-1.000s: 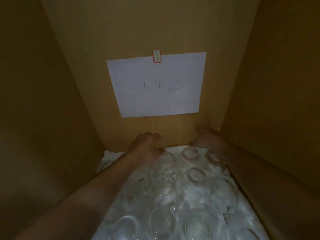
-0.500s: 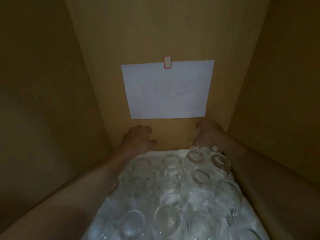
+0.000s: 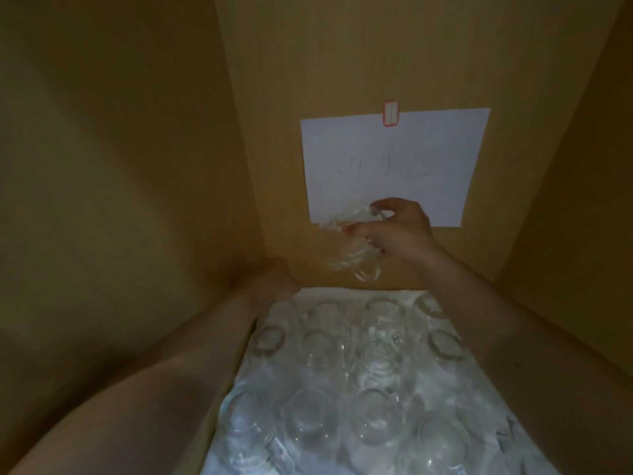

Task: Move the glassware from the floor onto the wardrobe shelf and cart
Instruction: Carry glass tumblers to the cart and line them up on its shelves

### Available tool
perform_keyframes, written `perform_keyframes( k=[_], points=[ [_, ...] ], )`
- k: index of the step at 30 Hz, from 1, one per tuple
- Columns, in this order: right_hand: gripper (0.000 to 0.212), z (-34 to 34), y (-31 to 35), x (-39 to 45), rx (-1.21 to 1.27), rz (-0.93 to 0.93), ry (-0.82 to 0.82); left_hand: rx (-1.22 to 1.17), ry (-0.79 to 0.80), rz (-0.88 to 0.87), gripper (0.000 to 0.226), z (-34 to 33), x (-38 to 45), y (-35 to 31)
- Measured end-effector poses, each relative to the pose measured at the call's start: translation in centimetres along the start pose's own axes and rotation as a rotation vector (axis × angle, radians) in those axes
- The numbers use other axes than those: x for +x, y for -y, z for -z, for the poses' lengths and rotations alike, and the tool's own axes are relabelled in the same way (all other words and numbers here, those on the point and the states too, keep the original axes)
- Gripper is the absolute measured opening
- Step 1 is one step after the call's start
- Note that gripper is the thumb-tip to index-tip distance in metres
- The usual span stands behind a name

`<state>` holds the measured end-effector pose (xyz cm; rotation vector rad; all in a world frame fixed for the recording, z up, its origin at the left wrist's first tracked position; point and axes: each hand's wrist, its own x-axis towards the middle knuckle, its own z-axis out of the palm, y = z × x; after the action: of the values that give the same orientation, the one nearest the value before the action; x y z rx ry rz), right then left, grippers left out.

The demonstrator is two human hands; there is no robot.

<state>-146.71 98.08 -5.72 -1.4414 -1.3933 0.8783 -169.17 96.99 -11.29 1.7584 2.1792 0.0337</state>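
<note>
**Glass mugs held above the stocked wardrobe shelf**

My right hand [image 3: 402, 231] pinches two clear glass mugs [image 3: 352, 241] by their handles, hanging tilted above the back row, probably so both travel at once; my left hand [image 3: 274, 279] rests at the shelf's rear left corner, its fingers hidden, so I cannot tell its grip; upturned glasses [image 3: 342, 371] stand rim-down in rows on the white liner [image 3: 513, 437], likely to cushion them; a paper label [image 3: 411, 159] marks the back panel.

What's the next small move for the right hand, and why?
Probably lower the glass into the bare gap at the back left of the white liner. The right hand holds it in the air above the rows of glasses, and the left hand rests beside that gap.
</note>
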Motion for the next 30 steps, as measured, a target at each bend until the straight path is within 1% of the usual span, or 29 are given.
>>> perform_keyframes(
  k=[2,4,7,9,11,13,14,16,17,18,20,22,24,25,26,27,29,30],
  points=[
    [0.077,-1.1,-0.7,0.3,0.051,-0.022,-0.004,0.041,0.087,0.002,0.034,-1.2,1.0,0.4],
    [0.079,-1.8,-1.4,0.6,0.080,-0.036,0.000,0.039,0.124,0.013,0.054,-2.4,2.0,0.8],
    [0.066,-2.3,-2.3,1.1,0.104,-0.049,0.012,0.037,0.138,0.025,0.071,-4.0,3.2,1.1],
    [0.059,-2.3,-2.8,1.3,0.106,-0.038,0.010,0.041,0.132,0.014,0.076,-4.7,3.5,1.0],
    [0.061,-2.4,-3.2,1.4,0.117,-0.035,0.015,0.050,0.103,0.023,0.073,-5.2,3.6,0.9],
    [0.072,-2.4,-3.3,1.4,0.123,-0.044,0.014,0.028,0.062,0.037,0.071,-5.2,3.4,1.0],
    [0.076,-2.3,-3.2,1.4,0.125,-0.048,0.011,-0.004,0.052,0.040,0.065,-4.9,3.1,1.0],
    [0.078,-2.0,-3.0,1.3,0.139,-0.056,0.001,-0.071,0.031,0.042,0.038,-3.6,2.7,0.7],
    [0.076,-1.8,-2.8,1.1,0.146,-0.057,-0.003,-0.113,0.003,0.039,0.025,-2.6,2.2,0.5],
    [0.073,-1.7,-2.5,0.9,0.156,-0.057,-0.011,-0.137,-0.037,0.031,0.020,-1.4,1.7,0.2],
    [0.069,-1.1,-1.6,0.1,0.176,-0.061,-0.051,-0.120,-0.146,-0.001,0.018,1.3,0.1,-0.6],
    [0.069,-0.2,-0.5,-1.0,0.239,-0.082,-0.093,-0.164,-0.255,-0.033,0.025,3.8,-1.7,-1.6],
    [0.069,0.9,0.7,-2.5,0.367,-0.113,-0.125,-0.286,-0.377,-0.049,0.039,5.8,-3.8,-2.3],
    [0.067,1.7,1.5,-3.5,0.448,-0.108,-0.139,-0.390,-0.443,-0.062,0.043,6.7,-5.0,-2.6],
    [0.064,2.5,2.1,-4.3,0.535,-0.111,-0.143,-0.524,-0.483,-0.067,0.046,7.3,-5.8,-2.9],
    [0.061,3.3,2.8,-5.1,0.621,-0.111,-0.141,-0.728,-0.500,-0.077,0.049,7.8,-6.4,-3.0],
    [0.052,5.1,4.1,-7.6,0.770,-0.107,-0.085,-1.217,-0.429,-0.065,0.050,8.6,-8.5,-3.0],
    [0.044,5.9,4.8,-9.0,0.853,-0.113,-0.040,-1.393,-0.363,-0.062,0.046,8.7,-9.5,-2.8]
  ],
)
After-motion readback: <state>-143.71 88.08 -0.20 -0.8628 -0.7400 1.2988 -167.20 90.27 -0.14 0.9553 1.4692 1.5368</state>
